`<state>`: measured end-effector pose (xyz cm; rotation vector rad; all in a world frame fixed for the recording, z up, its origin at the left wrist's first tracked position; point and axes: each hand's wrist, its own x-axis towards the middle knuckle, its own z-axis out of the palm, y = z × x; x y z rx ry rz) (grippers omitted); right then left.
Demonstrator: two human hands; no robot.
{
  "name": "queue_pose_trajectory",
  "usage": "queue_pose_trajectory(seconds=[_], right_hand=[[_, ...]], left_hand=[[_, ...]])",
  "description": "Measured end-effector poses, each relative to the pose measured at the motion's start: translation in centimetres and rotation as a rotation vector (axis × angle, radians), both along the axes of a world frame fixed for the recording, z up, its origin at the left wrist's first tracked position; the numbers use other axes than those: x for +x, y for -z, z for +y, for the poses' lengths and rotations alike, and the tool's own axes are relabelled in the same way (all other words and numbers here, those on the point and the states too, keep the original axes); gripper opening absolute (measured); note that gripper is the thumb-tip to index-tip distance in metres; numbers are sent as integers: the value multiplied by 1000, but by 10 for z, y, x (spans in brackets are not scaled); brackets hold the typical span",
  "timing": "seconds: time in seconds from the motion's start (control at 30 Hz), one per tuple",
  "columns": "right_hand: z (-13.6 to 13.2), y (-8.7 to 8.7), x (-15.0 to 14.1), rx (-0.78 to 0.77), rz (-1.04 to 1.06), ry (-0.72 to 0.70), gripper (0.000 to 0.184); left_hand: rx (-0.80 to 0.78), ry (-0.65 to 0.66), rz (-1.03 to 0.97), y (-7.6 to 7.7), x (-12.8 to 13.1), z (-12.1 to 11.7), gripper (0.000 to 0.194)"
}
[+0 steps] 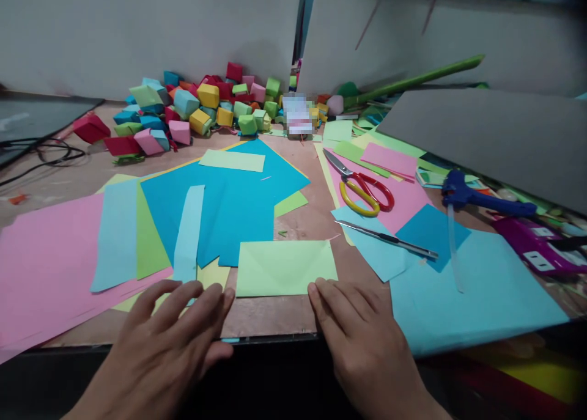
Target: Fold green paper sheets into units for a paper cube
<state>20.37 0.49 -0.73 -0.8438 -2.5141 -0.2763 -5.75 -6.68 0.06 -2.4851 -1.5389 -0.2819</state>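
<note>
A light green paper rectangle (287, 267) with faint crease lines lies flat near the table's front edge. My right hand (360, 325) rests its fingertips on the rectangle's lower right corner, fingers stretched out close together. Just left of the rectangle, my left hand (177, 328) has its fingers loosely bent and apart, with the thumb over the table edge. It holds nothing; its fingertips are by a pale blue paper strip (189, 230). Large blue paper sheets (243, 200) lie behind, with a pale green strip (233, 160) on top.
Red-and-yellow handled scissors (367, 191) and a craft knife (389, 239) lie right, on coloured papers. Farther right are a blue glue gun (486, 197) and a purple package (541, 246). Pink sheets (50, 261) lie left. Several folded paper cubes (208, 96) are heaped at the back.
</note>
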Motion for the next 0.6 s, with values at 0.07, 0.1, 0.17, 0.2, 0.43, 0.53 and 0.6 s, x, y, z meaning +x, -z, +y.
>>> queue_pose_trajectory(seconds=[0.07, 0.1, 0.17, 0.2, 0.43, 0.53, 0.6], right_hand=[[0, 0, -1, 14, -1, -4, 28], [0, 0, -2, 21, -2, -9, 27], [0, 1, -2, 36, -1, -13, 27], [0, 1, -2, 37, 1, -12, 28], [5, 1, 6, -73, 32, 19, 28], [7, -1, -1, -71, 27, 33, 22], [9, -4, -8, -41, 42, 45, 18]], left_hand=[[36, -44, -49, -5, -2, 1, 28], [51, -65, -85, -7, 0, 4, 24], [82, -71, -146, -11, 9, 12, 18], [89, -54, -160, -12, 15, 17, 16], [-23, 53, -110, 3, 42, 51, 20], [-14, 87, -97, 7, 43, 54, 23], [-25, 116, -136, 5, 45, 53, 24]])
